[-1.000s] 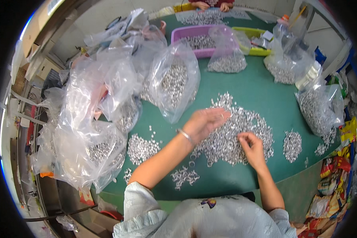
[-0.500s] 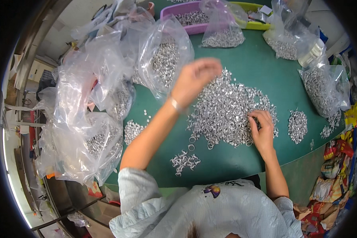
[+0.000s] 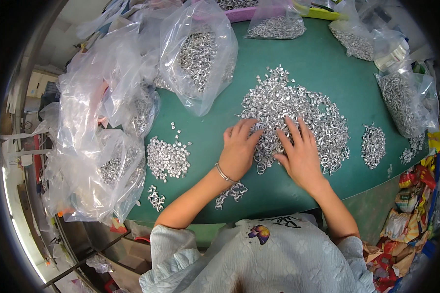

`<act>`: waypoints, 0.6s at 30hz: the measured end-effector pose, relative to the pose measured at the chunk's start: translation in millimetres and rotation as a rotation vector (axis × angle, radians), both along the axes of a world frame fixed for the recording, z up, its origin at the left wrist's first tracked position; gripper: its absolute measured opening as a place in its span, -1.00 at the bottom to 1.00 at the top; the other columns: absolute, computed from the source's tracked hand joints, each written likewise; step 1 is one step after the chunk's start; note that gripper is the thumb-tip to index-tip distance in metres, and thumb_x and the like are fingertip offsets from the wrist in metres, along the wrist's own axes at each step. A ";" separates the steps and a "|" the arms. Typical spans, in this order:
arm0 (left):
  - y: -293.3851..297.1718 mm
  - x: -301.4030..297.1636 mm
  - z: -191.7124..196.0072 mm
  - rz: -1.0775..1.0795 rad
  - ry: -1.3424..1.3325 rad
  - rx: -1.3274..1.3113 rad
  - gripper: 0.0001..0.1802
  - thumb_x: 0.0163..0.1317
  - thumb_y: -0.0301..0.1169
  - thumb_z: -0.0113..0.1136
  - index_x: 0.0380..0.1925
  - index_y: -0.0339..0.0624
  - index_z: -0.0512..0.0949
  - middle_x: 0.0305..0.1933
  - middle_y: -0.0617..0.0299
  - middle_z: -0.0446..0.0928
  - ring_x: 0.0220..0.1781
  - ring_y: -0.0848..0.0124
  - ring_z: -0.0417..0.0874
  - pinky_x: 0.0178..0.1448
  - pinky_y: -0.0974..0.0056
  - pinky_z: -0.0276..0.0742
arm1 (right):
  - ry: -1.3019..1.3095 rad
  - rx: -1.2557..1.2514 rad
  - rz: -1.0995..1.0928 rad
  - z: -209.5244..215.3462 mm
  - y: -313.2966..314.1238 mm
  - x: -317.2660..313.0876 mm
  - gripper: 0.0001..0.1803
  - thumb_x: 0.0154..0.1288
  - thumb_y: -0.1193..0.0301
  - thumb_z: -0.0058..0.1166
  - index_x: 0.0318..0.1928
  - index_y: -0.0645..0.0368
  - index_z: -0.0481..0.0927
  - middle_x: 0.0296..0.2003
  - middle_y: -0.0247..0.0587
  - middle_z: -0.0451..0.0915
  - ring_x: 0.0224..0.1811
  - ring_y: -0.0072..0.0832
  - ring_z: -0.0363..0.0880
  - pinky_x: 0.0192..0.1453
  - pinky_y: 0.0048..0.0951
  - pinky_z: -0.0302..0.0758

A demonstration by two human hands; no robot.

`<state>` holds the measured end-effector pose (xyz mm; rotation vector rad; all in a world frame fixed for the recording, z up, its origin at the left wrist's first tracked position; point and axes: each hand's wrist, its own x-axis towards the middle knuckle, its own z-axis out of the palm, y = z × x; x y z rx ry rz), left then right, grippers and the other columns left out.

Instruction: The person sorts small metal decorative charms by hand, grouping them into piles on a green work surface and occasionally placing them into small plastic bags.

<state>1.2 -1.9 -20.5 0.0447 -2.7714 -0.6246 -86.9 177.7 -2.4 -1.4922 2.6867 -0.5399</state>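
Observation:
A big heap of small silver metal rings (image 3: 298,105) lies in the middle of the green table (image 3: 288,53). My left hand (image 3: 239,146), with a thin bangle on its wrist, rests palm down on the heap's near left edge, fingers spread. My right hand (image 3: 300,151) lies flat beside it on the heap's near edge, fingers apart. Neither hand holds anything that I can see. A smaller pile of rings (image 3: 167,157) sits to the left of my left hand, and a tiny cluster (image 3: 232,192) lies just under my left wrist.
Clear plastic bags of rings (image 3: 198,58) crowd the table's left side and hang over its left edge (image 3: 102,166). More filled bags (image 3: 406,100) stand at the right, a small pile (image 3: 374,144) near them. A purple tray (image 3: 252,12) sits at the back. Colourful packets (image 3: 415,205) lie below the right edge.
My left hand was raised above the heap and has come down flat onto its near left edge. My right hand has shifted left on the heap, closer to the left hand.

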 end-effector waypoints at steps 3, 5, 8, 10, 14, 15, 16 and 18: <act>-7.5 -13.6 0.9 0.002 -0.001 0.092 -0.61 0.11 -0.58 0.17 -0.01 -0.12 0.53 0.09 0.17 0.46 0.14 0.16 0.45 0.12 0.11 0.28 | -0.040 0.024 0.059 7.2 13.6 3.7 -0.36 0.13 0.21 0.26 0.22 0.10 0.42 0.33 0.02 0.19 0.38 0.11 0.10 0.41 0.10 0.12; -4.7 -32.4 3.5 0.013 0.044 0.119 -0.61 0.11 -0.58 0.18 -0.01 -0.12 0.53 0.06 0.17 0.47 0.10 0.18 0.46 0.08 0.12 0.29 | -0.062 0.046 0.108 14.2 17.7 8.3 -0.44 0.12 0.28 0.25 0.16 0.07 0.48 0.31 -0.04 0.23 0.39 0.09 0.10 0.42 0.10 0.13; -2.4 -65.0 2.5 0.017 0.096 0.089 -0.67 0.09 -0.56 0.20 -0.09 -0.14 0.54 -0.03 0.19 0.49 0.02 0.19 0.50 0.02 0.12 0.30 | -0.150 -0.062 0.201 17.7 27.0 3.8 -0.59 0.11 0.37 0.25 0.02 0.12 0.58 0.24 -0.12 0.35 0.38 0.03 0.16 0.38 0.03 0.20; -4.0 -75.8 -5.2 -0.009 0.073 0.066 -0.74 0.08 -0.55 0.22 -0.17 -0.15 0.54 -0.08 0.19 0.50 -0.03 0.20 0.52 -0.01 0.11 0.31 | -0.217 -0.304 0.045 13.3 26.4 -11.4 -0.74 0.08 0.46 0.25 -0.17 0.18 0.65 0.08 -0.24 0.48 0.19 -0.12 0.35 0.19 -0.08 0.33; -12.8 -81.6 -7.5 -0.106 0.109 0.094 -0.82 0.04 -0.55 0.26 -0.31 -0.19 0.52 -0.18 0.19 0.50 -0.12 0.17 0.54 -0.07 0.13 0.33 | -0.051 -0.324 -0.087 10.4 -5.5 -54.8 -0.80 0.07 0.51 0.22 -0.23 0.19 0.64 -0.08 -0.28 0.53 -0.04 -0.25 0.42 0.04 -0.18 0.32; -14.7 -84.4 -6.9 -0.109 0.108 0.126 -0.82 0.03 -0.55 0.27 -0.33 -0.20 0.52 -0.19 0.18 0.51 -0.13 0.16 0.54 -0.08 0.13 0.34 | 0.017 -0.280 -0.072 9.2 -15.4 -61.9 -0.81 0.07 0.52 0.22 -0.24 0.19 0.64 -0.12 -0.28 0.53 -0.09 -0.27 0.42 0.02 -0.20 0.31; -15.5 -84.9 -4.9 -0.112 0.107 0.156 -0.83 0.02 -0.56 0.27 -0.35 -0.21 0.51 -0.20 0.17 0.51 -0.14 0.15 0.54 -0.10 0.13 0.34 | 0.043 -0.245 -0.052 6.2 -18.8 -65.6 -0.82 0.07 0.52 0.22 -0.26 0.18 0.63 -0.14 -0.27 0.52 -0.09 -0.28 0.41 0.02 -0.22 0.30; -15.9 -81.5 -1.9 -0.080 0.163 0.213 -0.84 0.02 -0.60 0.28 -0.37 -0.25 0.52 -0.28 0.13 0.53 -0.25 0.17 0.59 -0.17 0.20 0.45 | 0.094 -0.171 -0.006 -0.3 -24.0 -68.5 -0.84 0.06 0.53 0.22 -0.28 0.18 0.63 -0.20 -0.26 0.52 -0.11 -0.30 0.41 0.03 -0.25 0.28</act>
